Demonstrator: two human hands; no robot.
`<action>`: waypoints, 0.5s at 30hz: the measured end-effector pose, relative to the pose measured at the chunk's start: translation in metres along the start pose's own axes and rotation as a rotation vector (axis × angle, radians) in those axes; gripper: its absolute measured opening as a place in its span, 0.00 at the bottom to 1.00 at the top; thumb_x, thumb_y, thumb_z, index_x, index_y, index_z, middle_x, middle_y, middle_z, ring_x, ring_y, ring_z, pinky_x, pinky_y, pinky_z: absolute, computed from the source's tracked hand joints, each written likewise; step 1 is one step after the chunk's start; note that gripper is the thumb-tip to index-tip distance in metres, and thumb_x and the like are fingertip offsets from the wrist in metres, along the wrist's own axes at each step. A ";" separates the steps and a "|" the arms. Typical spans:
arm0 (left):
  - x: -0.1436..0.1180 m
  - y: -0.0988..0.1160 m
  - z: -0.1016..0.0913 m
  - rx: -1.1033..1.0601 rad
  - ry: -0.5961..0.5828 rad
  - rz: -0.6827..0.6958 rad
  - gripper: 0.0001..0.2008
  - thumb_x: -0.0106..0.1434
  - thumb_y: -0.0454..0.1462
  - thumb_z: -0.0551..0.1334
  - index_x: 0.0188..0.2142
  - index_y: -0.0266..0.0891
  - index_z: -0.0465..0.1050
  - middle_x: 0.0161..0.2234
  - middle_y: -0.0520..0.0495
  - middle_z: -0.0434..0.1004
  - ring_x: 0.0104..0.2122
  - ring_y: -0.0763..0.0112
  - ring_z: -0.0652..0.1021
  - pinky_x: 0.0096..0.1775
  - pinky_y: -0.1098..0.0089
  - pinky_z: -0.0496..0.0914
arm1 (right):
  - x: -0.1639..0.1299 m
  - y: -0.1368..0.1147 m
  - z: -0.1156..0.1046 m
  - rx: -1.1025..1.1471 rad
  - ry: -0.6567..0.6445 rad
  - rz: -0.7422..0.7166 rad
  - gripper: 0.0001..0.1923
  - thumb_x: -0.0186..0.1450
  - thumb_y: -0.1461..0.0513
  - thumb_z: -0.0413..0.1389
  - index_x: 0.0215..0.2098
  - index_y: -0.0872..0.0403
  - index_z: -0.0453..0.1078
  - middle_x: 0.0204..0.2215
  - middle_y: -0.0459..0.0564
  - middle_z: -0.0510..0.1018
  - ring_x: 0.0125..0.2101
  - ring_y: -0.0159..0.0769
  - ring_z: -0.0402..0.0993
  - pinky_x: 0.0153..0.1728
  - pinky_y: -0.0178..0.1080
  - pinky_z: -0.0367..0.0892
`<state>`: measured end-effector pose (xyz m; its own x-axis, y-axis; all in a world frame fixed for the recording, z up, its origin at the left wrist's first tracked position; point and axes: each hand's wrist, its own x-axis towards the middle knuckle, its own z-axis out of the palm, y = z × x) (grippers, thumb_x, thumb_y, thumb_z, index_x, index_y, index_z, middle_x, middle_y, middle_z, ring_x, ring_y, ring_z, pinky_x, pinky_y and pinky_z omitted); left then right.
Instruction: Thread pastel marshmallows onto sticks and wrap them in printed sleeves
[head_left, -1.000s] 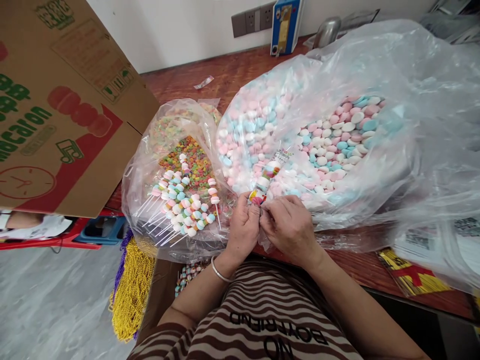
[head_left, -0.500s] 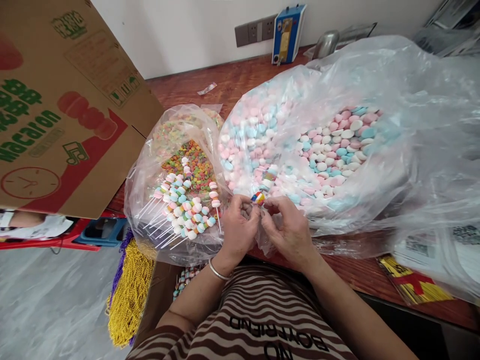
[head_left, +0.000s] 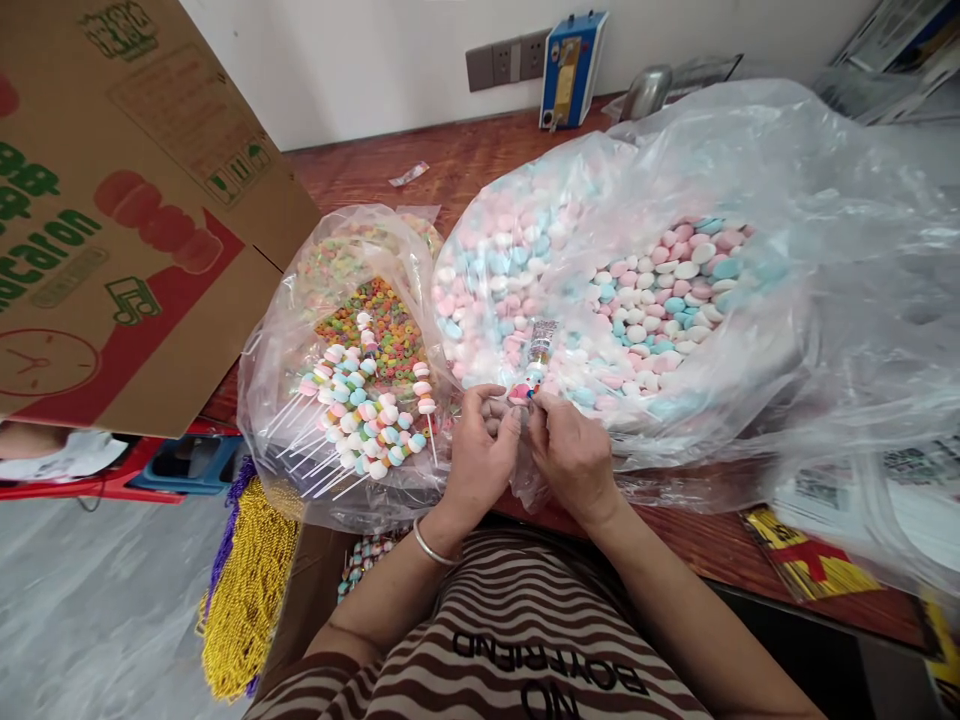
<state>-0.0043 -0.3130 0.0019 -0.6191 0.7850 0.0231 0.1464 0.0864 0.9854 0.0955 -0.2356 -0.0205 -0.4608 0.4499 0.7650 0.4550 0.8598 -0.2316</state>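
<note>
Wrapped candy [head_left: 538, 358] | left hand [head_left: 481, 452], right hand [head_left: 576, 455] | pinched at near end

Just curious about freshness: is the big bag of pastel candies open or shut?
Open: the plastic bag gapes, and pastel candies show uncovered through its mouth.

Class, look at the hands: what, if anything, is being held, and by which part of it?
A wrapped candy, held at its near end by the fingers of both the left hand and right hand; the exact pinch is unclear.
</note>
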 end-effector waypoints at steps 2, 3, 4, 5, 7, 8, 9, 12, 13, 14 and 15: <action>0.003 0.004 -0.001 -0.233 -0.084 -0.188 0.23 0.65 0.46 0.66 0.55 0.40 0.64 0.26 0.57 0.71 0.19 0.79 0.69 0.22 0.76 0.62 | 0.000 0.002 0.001 0.070 -0.004 -0.007 0.06 0.73 0.66 0.52 0.45 0.56 0.70 0.25 0.49 0.78 0.24 0.37 0.72 0.28 0.39 0.60; 0.004 0.005 -0.001 -0.312 -0.123 -0.247 0.27 0.64 0.47 0.67 0.57 0.39 0.64 0.23 0.60 0.69 0.16 0.81 0.65 0.20 0.77 0.58 | 0.000 0.003 0.001 0.115 -0.015 -0.018 0.07 0.73 0.66 0.51 0.46 0.55 0.70 0.27 0.50 0.79 0.26 0.37 0.73 0.29 0.39 0.61; 0.006 0.007 -0.002 -0.371 -0.154 -0.279 0.29 0.62 0.48 0.69 0.58 0.39 0.65 0.21 0.61 0.67 0.15 0.81 0.64 0.19 0.77 0.56 | 0.000 0.005 0.001 0.160 -0.029 -0.026 0.08 0.73 0.66 0.51 0.47 0.55 0.70 0.29 0.51 0.80 0.28 0.38 0.75 0.31 0.39 0.63; 0.007 0.007 -0.002 -0.417 -0.177 -0.298 0.31 0.60 0.48 0.70 0.57 0.38 0.65 0.20 0.62 0.66 0.14 0.82 0.63 0.18 0.78 0.56 | 0.001 0.006 0.000 0.203 -0.042 -0.028 0.08 0.73 0.66 0.51 0.48 0.54 0.70 0.30 0.51 0.81 0.30 0.39 0.75 0.33 0.39 0.64; 0.008 0.008 -0.004 -0.486 -0.216 -0.330 0.30 0.59 0.48 0.71 0.55 0.38 0.66 0.20 0.61 0.67 0.14 0.81 0.65 0.18 0.78 0.57 | 0.002 0.008 -0.001 0.279 -0.064 -0.014 0.08 0.73 0.65 0.51 0.48 0.53 0.70 0.33 0.52 0.81 0.34 0.41 0.76 0.35 0.40 0.67; 0.008 0.008 -0.004 -0.510 -0.229 -0.348 0.30 0.58 0.48 0.71 0.54 0.39 0.66 0.21 0.61 0.68 0.15 0.81 0.66 0.18 0.79 0.58 | 0.003 0.009 -0.002 0.314 -0.071 -0.003 0.08 0.73 0.65 0.52 0.47 0.52 0.70 0.34 0.52 0.81 0.34 0.41 0.76 0.36 0.41 0.67; 0.007 0.008 -0.005 -0.529 -0.236 -0.362 0.29 0.58 0.48 0.71 0.53 0.39 0.66 0.21 0.60 0.69 0.15 0.80 0.67 0.17 0.79 0.59 | 0.004 0.009 -0.003 0.347 -0.076 0.007 0.07 0.72 0.65 0.52 0.47 0.52 0.70 0.34 0.52 0.81 0.35 0.41 0.76 0.37 0.41 0.68; 0.007 0.009 -0.008 -0.571 -0.246 -0.377 0.27 0.58 0.48 0.71 0.50 0.40 0.65 0.24 0.59 0.72 0.15 0.81 0.68 0.16 0.79 0.59 | 0.008 0.009 -0.008 0.453 -0.099 0.054 0.07 0.72 0.66 0.53 0.45 0.51 0.71 0.35 0.52 0.80 0.36 0.41 0.76 0.37 0.41 0.70; 0.006 0.010 -0.009 -0.584 -0.255 -0.376 0.27 0.58 0.48 0.71 0.50 0.40 0.65 0.24 0.59 0.72 0.15 0.81 0.68 0.15 0.79 0.59 | 0.009 0.009 -0.009 0.490 -0.110 0.075 0.07 0.71 0.67 0.53 0.45 0.51 0.71 0.36 0.52 0.80 0.37 0.40 0.76 0.38 0.41 0.70; 0.007 0.010 -0.010 -0.596 -0.268 -0.374 0.27 0.58 0.48 0.71 0.50 0.40 0.65 0.25 0.58 0.72 0.15 0.81 0.69 0.15 0.79 0.58 | 0.010 0.009 -0.011 0.529 -0.122 0.096 0.07 0.71 0.67 0.53 0.45 0.51 0.71 0.36 0.51 0.80 0.37 0.40 0.76 0.38 0.41 0.71; 0.007 0.011 -0.011 -0.603 -0.279 -0.371 0.27 0.58 0.48 0.71 0.50 0.39 0.65 0.25 0.58 0.73 0.16 0.81 0.69 0.15 0.79 0.59 | 0.011 0.009 -0.012 0.566 -0.129 0.117 0.08 0.71 0.68 0.53 0.44 0.50 0.71 0.36 0.50 0.79 0.37 0.39 0.76 0.37 0.40 0.71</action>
<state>-0.0154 -0.3137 0.0150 -0.3155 0.9030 -0.2917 -0.5296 0.0875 0.8437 0.1037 -0.2262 -0.0064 -0.5375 0.5447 0.6438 0.0474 0.7817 -0.6218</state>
